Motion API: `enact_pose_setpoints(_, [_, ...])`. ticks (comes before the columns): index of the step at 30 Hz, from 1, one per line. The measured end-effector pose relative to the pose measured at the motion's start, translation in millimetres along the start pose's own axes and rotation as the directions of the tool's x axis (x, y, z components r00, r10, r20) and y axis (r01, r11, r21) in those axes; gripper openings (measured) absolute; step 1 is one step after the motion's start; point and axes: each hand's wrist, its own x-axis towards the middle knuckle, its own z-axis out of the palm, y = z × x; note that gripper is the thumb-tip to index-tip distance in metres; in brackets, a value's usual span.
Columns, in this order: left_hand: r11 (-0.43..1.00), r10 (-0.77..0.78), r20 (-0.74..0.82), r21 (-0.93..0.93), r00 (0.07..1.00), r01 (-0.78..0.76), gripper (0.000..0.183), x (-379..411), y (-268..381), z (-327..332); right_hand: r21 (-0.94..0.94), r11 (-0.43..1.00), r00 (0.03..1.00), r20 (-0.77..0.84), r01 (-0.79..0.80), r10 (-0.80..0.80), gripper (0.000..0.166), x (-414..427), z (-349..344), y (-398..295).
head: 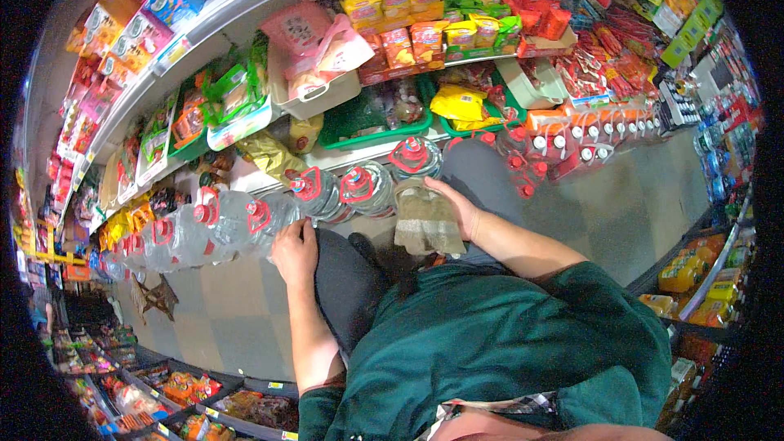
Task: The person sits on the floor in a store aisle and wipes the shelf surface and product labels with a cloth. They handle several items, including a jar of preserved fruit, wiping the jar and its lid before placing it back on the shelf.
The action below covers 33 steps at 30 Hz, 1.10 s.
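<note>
My right hand [458,208] grips a folded brownish-olive cloth [429,220] with a pale stripe, held between my knees. Beyond the cloth stands a large clear water bottle [416,158] with a red cap and handle. My left hand [295,252] rests by my left knee [343,269], fingers bent and a little apart, with nothing seen in it. Close to its fingertips is another large bottle [269,215]; whether they touch is unclear. Two similar bottles, one of them a red-handled bottle [367,187], stand between my hands.
Ahead, a shelf [392,150] holds green baskets [373,128] and packaged snacks [395,0]. More bottles [165,239] line the floor at left. A star-shaped brown stool [153,297] stands on the tiled floor [239,318]. Low bins [202,407] lie behind left; drink shelves [692,269] stand at right.
</note>
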Motion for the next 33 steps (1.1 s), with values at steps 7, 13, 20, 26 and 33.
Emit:
enact_pose_setpoints(7, [0.998,0.060,-0.099,0.001,0.993,-0.061,0.023,-7.3,-4.5,-11.1,-0.074,0.989,0.982,-0.125,0.130,-0.139,0.055,19.1,-2.7,9.0])
enact_pose_setpoints(13, [0.998,0.055,-0.099,0.005,0.994,-0.055,0.022,-15.7,-15.4,-12.6,-0.252,0.960,0.929,-0.312,0.124,-0.202,0.055,24.2,-9.3,22.8])
enact_pose_setpoints(20, [0.999,0.031,-0.112,-0.007,0.993,-0.032,0.020,-22.1,-23.9,-16.8,-0.222,0.973,0.969,-0.219,0.066,-0.116,0.046,28.6,-6.5,28.5])
enact_pose_setpoints(26, [0.996,0.084,-0.123,-0.027,0.989,-0.088,0.020,-21.9,-24.3,-18.9,-0.357,0.933,0.978,-0.206,-0.041,-0.036,0.037,34.6,-26.7,38.5])
enact_pose_setpoints(33, [0.905,0.425,0.236,-0.113,0.874,-0.410,0.047,-45.6,7.4,-11.8,-0.502,0.859,0.961,-0.175,0.099,-0.213,0.036,30.5,-0.8,42.8])
